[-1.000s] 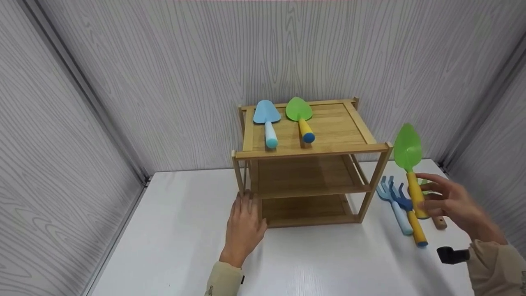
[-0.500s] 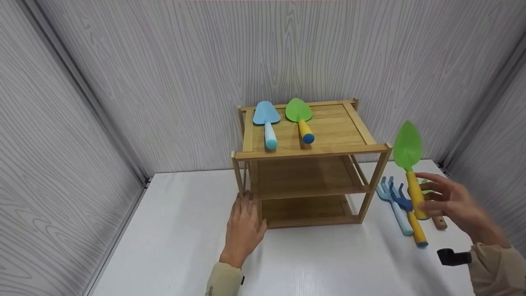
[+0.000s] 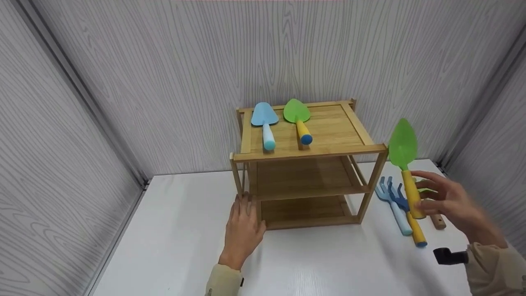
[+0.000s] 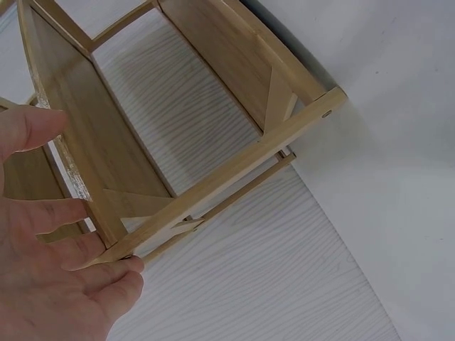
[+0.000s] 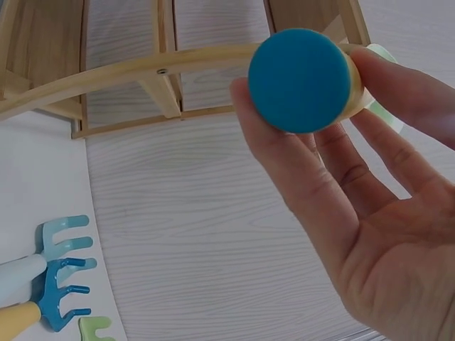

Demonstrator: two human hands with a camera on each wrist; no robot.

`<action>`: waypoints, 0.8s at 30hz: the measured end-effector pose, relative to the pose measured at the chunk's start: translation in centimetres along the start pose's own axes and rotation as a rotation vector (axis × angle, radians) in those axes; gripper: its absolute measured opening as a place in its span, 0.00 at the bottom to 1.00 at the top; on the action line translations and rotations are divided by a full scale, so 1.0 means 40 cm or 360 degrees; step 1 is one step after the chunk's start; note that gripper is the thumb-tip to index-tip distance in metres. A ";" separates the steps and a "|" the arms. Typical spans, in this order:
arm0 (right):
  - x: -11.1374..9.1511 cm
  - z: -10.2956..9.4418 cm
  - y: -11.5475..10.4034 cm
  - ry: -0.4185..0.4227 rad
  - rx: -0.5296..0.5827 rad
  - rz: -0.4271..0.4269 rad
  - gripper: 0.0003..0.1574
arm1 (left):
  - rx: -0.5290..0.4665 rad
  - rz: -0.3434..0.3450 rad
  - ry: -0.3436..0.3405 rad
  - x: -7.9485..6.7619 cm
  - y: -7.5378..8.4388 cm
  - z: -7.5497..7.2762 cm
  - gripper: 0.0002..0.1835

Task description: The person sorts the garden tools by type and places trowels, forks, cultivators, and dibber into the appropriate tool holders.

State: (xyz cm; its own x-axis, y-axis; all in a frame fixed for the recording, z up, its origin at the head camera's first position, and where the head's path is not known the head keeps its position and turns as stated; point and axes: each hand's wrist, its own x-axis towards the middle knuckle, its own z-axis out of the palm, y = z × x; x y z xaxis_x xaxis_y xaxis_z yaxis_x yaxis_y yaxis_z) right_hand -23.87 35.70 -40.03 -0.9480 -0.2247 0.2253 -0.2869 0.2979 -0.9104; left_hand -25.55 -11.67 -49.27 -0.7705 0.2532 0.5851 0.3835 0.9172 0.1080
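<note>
My right hand [image 3: 448,201] pinches a trowel's yellow handle [image 3: 412,193] between thumb and fingers. Its narrow green blade [image 3: 402,142] points up, above the table and just right of the shelf. The right wrist view looks at the blue end cap [image 5: 298,79] of that handle. At the front left post of the wooden three-tier shelf [image 3: 308,153], my left hand [image 3: 243,232] touches the wood with its fingers fairly straight. In the left wrist view its thumb [image 4: 32,129] is apart from the other fingers. On the top tier lie a light blue trowel [image 3: 265,115] and a green trowel with a yellow handle [image 3: 303,127].
Right of the shelf, on the white table [image 3: 185,238], lie a light blue hand fork [image 3: 397,216] and a dark blue hand fork with a yellow handle [image 3: 416,230]. A green tool with a brown handle [image 3: 438,222] lies partly hidden behind my right hand. Wood-patterned panels [image 3: 197,82] enclose the table.
The held trowel and my right hand have shifted very slightly left, the blade a little higher. My left hand stays at the post, and the trowels on the shelf lie as before.
</note>
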 end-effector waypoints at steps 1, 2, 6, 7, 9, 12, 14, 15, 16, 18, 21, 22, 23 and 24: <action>0.002 0.002 -0.003 -0.0003 -0.0008 -0.0003 0.45 | -0.0005 -0.0001 0.0000 0.000 0.000 0.000 0.36; 0.003 0.003 -0.007 -0.0008 -0.0008 -0.0008 0.45 | -0.0008 -0.0002 0.0001 0.000 0.001 -0.001 0.36; 0.010 0.009 -0.023 -0.0015 -0.0020 -0.0004 0.45 | -0.0018 -0.0004 0.0000 0.001 0.001 0.000 0.36; 0.012 0.010 -0.027 -0.0013 -0.0020 -0.0003 0.44 | -0.0016 -0.0004 -0.0001 0.002 0.000 0.000 0.36; 0.017 0.013 -0.034 -0.0010 -0.0032 -0.0011 0.44 | -0.0003 -0.0002 0.0001 0.004 -0.002 0.001 0.36; 0.026 0.020 -0.042 -0.0006 -0.0074 -0.0009 0.44 | 0.0010 -0.0004 0.0006 0.004 -0.007 0.001 0.36; 0.030 0.022 -0.046 -0.0008 -0.0071 -0.0006 0.44 | 0.0013 0.0000 0.0014 0.003 -0.008 0.000 0.37; 0.031 0.022 -0.047 -0.0015 -0.0068 -0.0006 0.44 | 0.0016 0.0005 0.0018 0.003 -0.009 0.000 0.37; 0.031 0.023 -0.048 -0.0013 -0.0058 -0.0005 0.44 | 0.0016 0.0011 0.0022 0.002 -0.009 0.001 0.36; 0.032 0.024 -0.049 -0.0018 -0.0036 -0.0018 0.44 | 0.0018 0.0027 0.0033 0.002 -0.008 0.002 0.36; 0.037 0.026 -0.051 -0.0034 -0.0023 -0.0039 0.44 | 0.0012 0.0037 0.0049 0.003 -0.005 0.004 0.36; 0.040 0.027 -0.052 -0.0037 -0.0019 -0.0041 0.44 | 0.0008 0.0036 0.0051 0.003 -0.004 0.004 0.35; 0.042 0.029 -0.053 -0.0042 -0.0022 -0.0038 0.44 | 0.0007 0.0035 0.0052 0.002 -0.003 0.005 0.36; 0.044 0.030 -0.054 -0.0049 -0.0023 -0.0035 0.44 | 0.0008 0.0034 0.0051 0.001 -0.002 0.005 0.36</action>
State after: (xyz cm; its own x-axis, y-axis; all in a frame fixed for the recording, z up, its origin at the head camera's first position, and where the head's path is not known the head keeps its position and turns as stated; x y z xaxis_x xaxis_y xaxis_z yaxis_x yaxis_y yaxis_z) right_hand -24.74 33.53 -38.08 -0.9368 -0.2598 0.2344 -0.3101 0.3056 -0.9002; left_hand -25.73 -11.68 -49.41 -0.7455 0.2626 0.6125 0.3967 0.9134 0.0912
